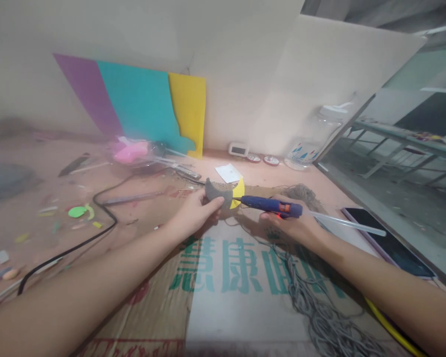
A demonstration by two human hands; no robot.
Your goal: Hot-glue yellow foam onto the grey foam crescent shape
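My left hand (196,213) pinches a small craft piece (223,193), yellow foam partly wrapped in grey cord, and holds it just above the cardboard sheet (223,292). My right hand (293,225) is wrapped round a blue hot glue gun (271,206) lying sideways. Its nozzle touches the right edge of the craft piece. A clear glue stick (349,223) juts out of the gun's back to the right. A red light glows on the gun near my fingers.
Grey cord (319,317) lies tangled on the cardboard under my right arm. A phone (390,243) lies at the right table edge. Purple, teal and yellow foam sheets (144,104) lean on the wall. A black cable (96,218), foam scraps and a plastic bottle (312,144) are around.
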